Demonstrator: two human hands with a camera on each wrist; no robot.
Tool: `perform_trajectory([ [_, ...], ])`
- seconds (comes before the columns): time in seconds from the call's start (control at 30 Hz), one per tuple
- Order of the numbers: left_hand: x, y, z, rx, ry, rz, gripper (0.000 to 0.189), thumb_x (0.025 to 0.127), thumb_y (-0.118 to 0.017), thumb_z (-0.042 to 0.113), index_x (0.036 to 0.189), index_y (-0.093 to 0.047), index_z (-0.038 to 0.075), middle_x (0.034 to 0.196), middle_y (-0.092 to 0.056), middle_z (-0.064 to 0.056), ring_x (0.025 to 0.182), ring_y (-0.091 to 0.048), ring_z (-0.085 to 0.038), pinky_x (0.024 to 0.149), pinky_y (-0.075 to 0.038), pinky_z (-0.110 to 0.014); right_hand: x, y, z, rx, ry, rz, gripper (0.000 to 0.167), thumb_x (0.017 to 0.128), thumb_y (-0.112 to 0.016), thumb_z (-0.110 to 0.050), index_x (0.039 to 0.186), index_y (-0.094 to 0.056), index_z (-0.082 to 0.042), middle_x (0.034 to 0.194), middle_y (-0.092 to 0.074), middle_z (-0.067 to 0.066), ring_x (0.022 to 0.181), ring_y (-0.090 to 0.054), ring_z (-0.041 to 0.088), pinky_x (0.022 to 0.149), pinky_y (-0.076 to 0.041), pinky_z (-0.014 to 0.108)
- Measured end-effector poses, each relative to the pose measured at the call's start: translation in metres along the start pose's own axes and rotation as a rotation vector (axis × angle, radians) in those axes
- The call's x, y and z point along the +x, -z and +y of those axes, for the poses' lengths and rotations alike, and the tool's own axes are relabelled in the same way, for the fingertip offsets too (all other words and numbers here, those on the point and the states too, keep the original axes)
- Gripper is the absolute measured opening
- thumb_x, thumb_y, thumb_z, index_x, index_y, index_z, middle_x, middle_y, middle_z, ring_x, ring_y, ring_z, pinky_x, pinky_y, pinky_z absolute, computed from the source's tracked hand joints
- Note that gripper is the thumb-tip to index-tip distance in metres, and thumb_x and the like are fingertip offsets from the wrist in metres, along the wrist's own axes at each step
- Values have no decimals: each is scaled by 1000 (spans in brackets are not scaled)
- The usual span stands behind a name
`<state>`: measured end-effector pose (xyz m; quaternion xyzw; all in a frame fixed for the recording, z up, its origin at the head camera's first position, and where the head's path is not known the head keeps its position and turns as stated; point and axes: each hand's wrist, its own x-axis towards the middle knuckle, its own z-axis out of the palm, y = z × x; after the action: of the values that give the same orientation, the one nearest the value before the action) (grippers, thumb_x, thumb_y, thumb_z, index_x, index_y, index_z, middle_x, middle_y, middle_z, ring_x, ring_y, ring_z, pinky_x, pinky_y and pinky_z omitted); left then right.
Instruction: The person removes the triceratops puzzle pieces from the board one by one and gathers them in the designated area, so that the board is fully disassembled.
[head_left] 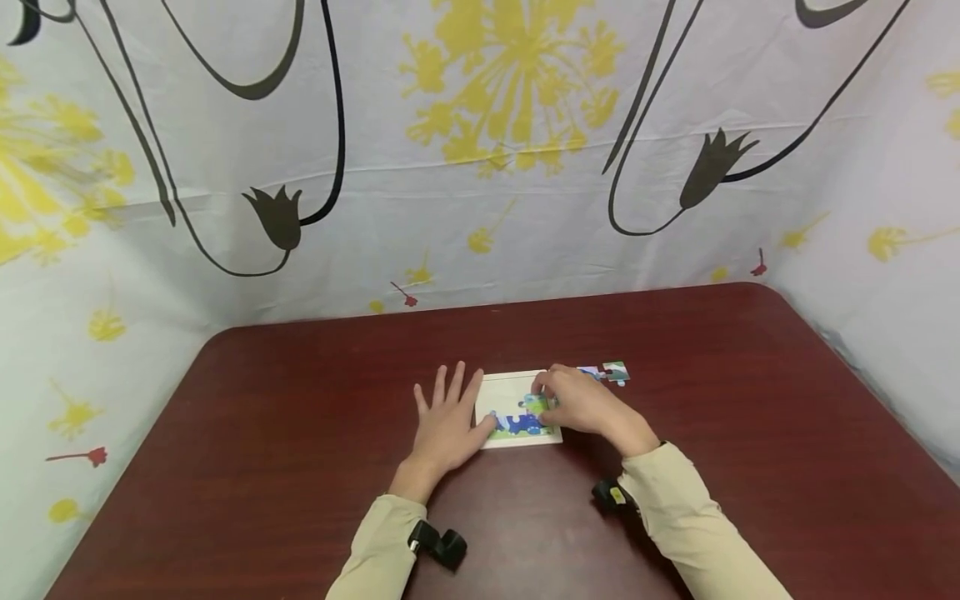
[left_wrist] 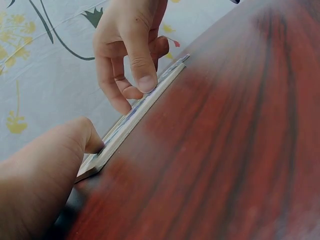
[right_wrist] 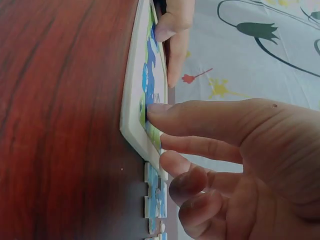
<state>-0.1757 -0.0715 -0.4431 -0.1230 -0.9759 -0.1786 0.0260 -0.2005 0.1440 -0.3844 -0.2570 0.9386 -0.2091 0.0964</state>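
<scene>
A pale-framed jigsaw puzzle board (head_left: 495,389) lies on the table, its lower and right parts filled with blue and green pieces (head_left: 517,424). My left hand (head_left: 447,429) rests at the board's left side, fingers straight and spread, the thumb pressing on the lower-left pieces. Over the right side, my right hand (head_left: 585,403) has its thumb and fingers bent round a green puzzle piece (head_left: 536,405). In the right wrist view, the right thumb (right_wrist: 195,117) touches the picture surface near the frame, with the other fingers curled beyond it.
Loose puzzle pieces (head_left: 617,372) lie beyond the board's upper right corner, partly hidden by the right hand. The dark red table (head_left: 300,433) reaches back to a patterned cloth (head_left: 360,242). Black wrist cameras (head_left: 438,543) sit on both sleeves.
</scene>
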Motion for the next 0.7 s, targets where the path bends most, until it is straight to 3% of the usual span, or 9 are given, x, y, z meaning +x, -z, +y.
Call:
perform_trajectory([
  [0.4,0,-1,0,2,8,-2,74,84,-48,50,148,-27,20,154,-16,-9,140,-2,-32,102,4,-63,1,-4,5,128,-17,16,30,76,-75,-10,97,-55,-8,89,-49,5,72,-43,18,64,-38,33],
  [0.7,0,-2,0,-5,4,2,73,84,-47,49,148,-28,20,154,-16,-9,140,-2,-32,102,5,-63,3,-5,7,113,43,64,25,74,-74,-4,90,-54,-8,78,-53,2,66,-44,15,61,-39,30],
])
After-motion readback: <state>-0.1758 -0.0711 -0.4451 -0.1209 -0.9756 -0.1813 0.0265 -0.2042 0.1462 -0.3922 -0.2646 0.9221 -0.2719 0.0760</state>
